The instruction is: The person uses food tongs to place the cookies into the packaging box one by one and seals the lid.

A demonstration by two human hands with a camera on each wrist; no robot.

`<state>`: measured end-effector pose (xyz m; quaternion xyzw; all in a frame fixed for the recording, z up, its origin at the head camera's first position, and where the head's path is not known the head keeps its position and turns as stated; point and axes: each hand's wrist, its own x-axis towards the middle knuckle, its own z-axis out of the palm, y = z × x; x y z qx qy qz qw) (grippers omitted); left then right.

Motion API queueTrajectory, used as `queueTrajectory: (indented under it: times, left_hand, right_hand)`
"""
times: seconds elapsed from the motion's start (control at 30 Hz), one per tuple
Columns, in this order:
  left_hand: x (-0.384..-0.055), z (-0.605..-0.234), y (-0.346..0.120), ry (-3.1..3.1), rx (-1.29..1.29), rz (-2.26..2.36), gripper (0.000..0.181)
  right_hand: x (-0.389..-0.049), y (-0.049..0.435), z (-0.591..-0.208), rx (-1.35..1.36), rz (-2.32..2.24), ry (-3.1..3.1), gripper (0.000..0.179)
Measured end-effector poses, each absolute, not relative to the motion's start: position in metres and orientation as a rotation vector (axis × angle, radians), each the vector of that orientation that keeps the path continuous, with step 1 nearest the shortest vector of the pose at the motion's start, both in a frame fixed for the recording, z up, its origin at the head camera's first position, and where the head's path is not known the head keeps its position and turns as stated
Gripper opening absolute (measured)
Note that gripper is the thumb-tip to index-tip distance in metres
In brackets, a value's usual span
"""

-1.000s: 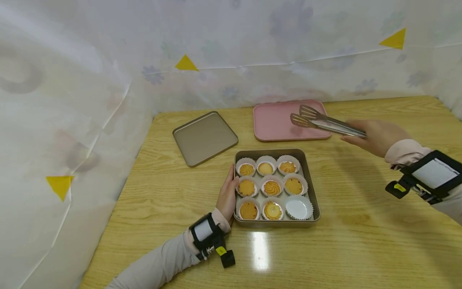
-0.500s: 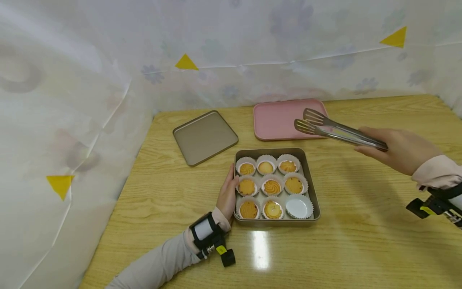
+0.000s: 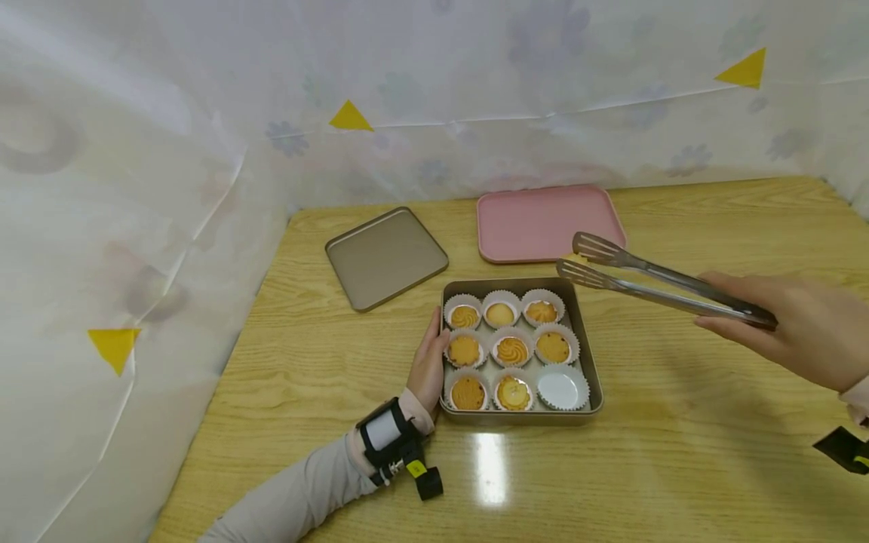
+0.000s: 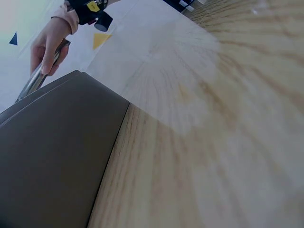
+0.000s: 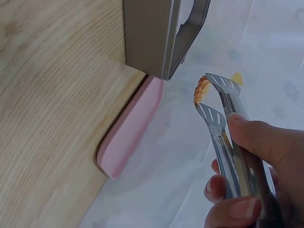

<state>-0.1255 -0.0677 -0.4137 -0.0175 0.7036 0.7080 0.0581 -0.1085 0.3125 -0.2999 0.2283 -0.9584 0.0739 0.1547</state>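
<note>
My right hand (image 3: pixel 804 324) grips metal tongs (image 3: pixel 668 279), thumb on one arm and fingers on the other. A golden cookie (image 5: pixel 202 89) is pinched between their slotted tips, above the table near the tin's far right corner. My left hand (image 3: pixel 428 366) holds the left wall of a square baking tin (image 3: pixel 589 362), thumb at the rim. White paper cups in rows fill the tin. Most carry cookies, such as a swirled cookie (image 3: pixel 511 351) in the middle. The near right paper cup (image 3: pixel 562 388) has no cookie in it.
Behind the tin lies a pink tray (image 3: pixel 536 222) by the back curtain. A flat grey-brown lid or tray (image 3: pixel 387 260) sits behind and left of the tin. All stand on a wooden table (image 3: pixel 679 452), with floral sheeting (image 3: pixel 434 68) around it.
My right hand has moved right and nearer, drawing the tongs and cookie from over the pink tray towards the tin. My left hand and the tin have stayed put.
</note>
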Motion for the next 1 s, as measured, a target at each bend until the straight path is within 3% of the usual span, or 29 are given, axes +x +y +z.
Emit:
queueTrajectory:
  times: [0.37, 1.0]
  left_hand:
    - [-0.125, -0.414, -0.067, 2.141, -0.06, 2.141, 0.055]
    - [-0.125, -0.413, -0.068, 2.157, -0.067, 2.12, 0.055]
  right_hand:
    - [-0.068, 0.308, -0.311, 0.675, 0.28, -2.711, 0.057]
    - [-0.031, 0.312, -0.342, 0.821, 0.62, -2.541, 0.059]
